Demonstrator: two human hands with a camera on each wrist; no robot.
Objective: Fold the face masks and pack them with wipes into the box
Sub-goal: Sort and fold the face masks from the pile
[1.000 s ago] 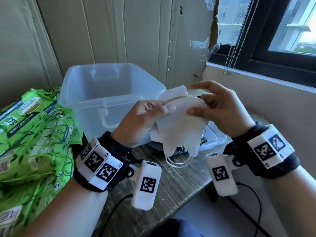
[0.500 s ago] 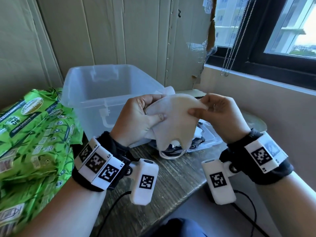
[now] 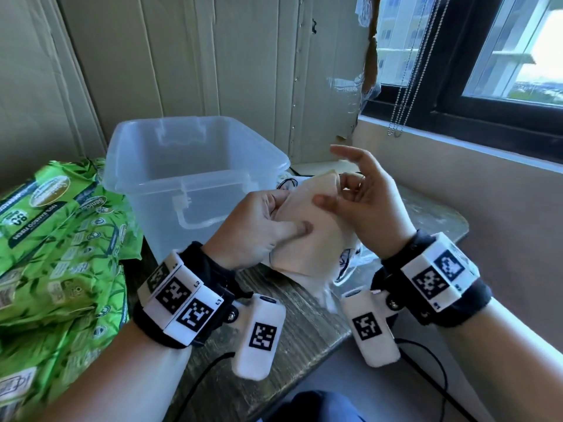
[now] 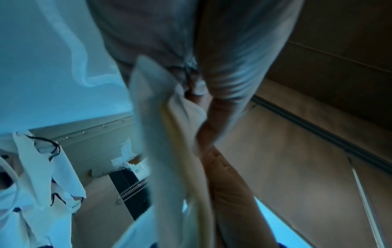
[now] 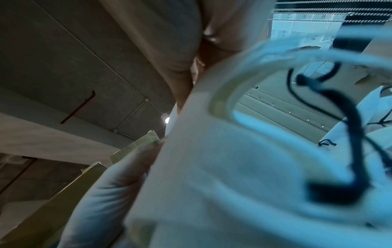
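obs: cream-white soft fabric face mask (image 3: 307, 229) held in the air just in front of the clear plastic storage box (image 3: 195, 178), at its near right corner. left hand (image 3: 259, 226) grips the mask's left edge, thumb pressed across the front face, fingers curled behind. right hand (image 3: 365, 202) has only its thumb on the mask's upper right part; the other fingers are spread and lifted off, so no firm grasp on that side. whether any right finger backs the cloth from behind, cannot tell.

the box looks empty inside. green printed wipes packs (image 3: 58, 239) are stacked to the left of the box, touching or nearly touching its wall. more white masks with dark ear loops (image 3: 344, 263) lie to the right of the box, below the held mask. judged step: fold in progress, nothing packed yet.

risks:
- fold is pinned mainly by the left thumb; springy fabric may reopen if that thumb shifts.
- right side is barely held, so the mask could sag or swing out of alignment and crease crooked.
- pale ear loop (image 5: 244, 80) hangs close to the dark loops of the masks beneath; lifting toward the box could snag one and drag it along.
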